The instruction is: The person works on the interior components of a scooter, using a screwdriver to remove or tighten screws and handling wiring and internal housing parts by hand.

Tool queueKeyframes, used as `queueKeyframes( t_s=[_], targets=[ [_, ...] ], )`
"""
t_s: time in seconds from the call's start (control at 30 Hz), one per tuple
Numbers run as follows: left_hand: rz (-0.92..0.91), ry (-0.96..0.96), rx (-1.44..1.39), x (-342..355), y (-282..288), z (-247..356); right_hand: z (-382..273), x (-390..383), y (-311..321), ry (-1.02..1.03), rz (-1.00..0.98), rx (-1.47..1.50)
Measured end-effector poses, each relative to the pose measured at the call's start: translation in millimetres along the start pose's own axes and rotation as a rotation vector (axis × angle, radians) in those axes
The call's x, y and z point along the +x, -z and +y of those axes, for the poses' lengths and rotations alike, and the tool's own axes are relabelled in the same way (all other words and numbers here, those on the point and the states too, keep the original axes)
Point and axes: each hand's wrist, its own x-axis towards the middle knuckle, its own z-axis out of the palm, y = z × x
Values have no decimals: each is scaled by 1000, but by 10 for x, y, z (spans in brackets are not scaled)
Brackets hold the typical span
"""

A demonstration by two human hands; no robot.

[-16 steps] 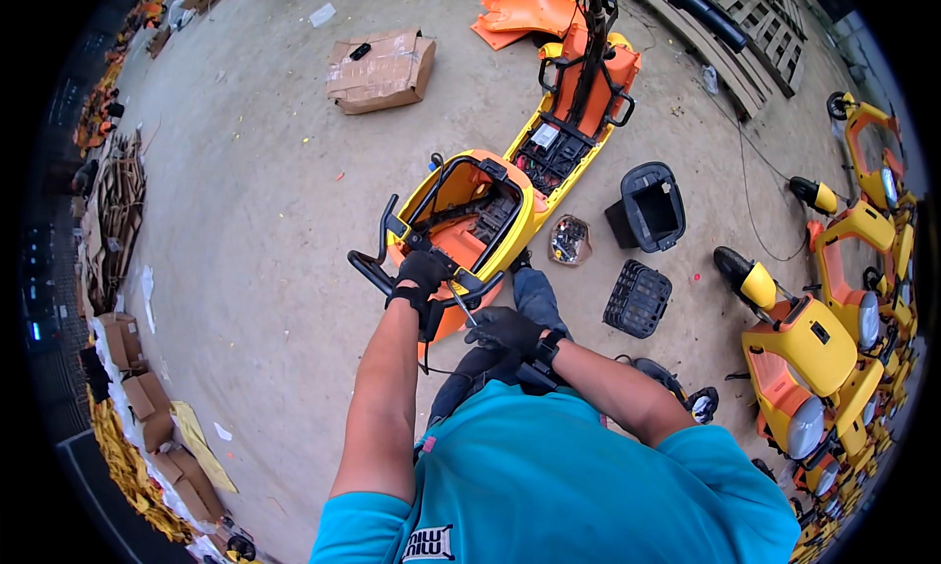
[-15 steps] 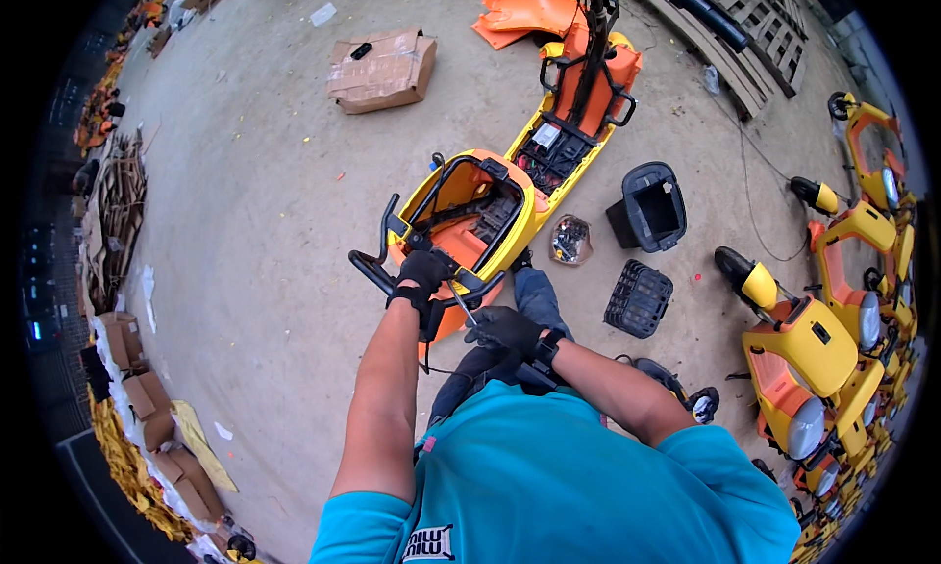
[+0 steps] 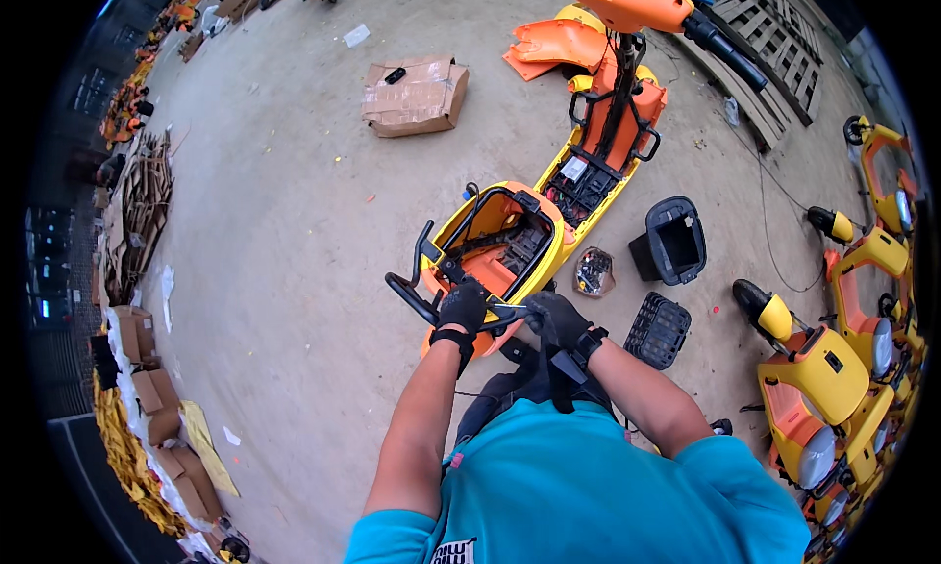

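Note:
A partly stripped yellow and orange scooter (image 3: 563, 233) stands before me, its rear body open at the top. My left hand (image 3: 465, 304), in a black glove, is closed at the base of the black rear rack (image 3: 404, 292); its fingertips are hidden. My right hand (image 3: 557, 321), also gloved, grips the near end of a slim silver hand tool (image 3: 512, 310). The tool lies roughly level, its far end beside my left hand. I cannot make out its exact kind or what it sits on.
To the right of the scooter are a small box of hardware (image 3: 594, 272), a black bin (image 3: 676, 243) and a black basket (image 3: 659, 331). A cardboard box (image 3: 416, 98) lies farther off. More yellow scooters (image 3: 825, 376) line the right side, with pallets (image 3: 774, 37) behind.
My right hand has swung the tool's near end up and to the right, from slanting down to nearly level. My left hand stays at the rack. The whole view has shifted slightly.

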Motion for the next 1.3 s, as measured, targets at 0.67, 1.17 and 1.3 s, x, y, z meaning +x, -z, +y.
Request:
queueKeyframes(
  t_s=[0.67, 1.17, 1.3],
  targets=[
    [127, 237, 41, -329, 195, 517, -444, 2261, -618, 562, -591, -1292],
    [401, 551, -139, -388, -324, 581, -388, 2239, -1576, -82, -1021, -1372],
    [383, 482, -153, -382, -233, 544, -466, 2419, -1386, 368, -1171, -1414]
  ],
)
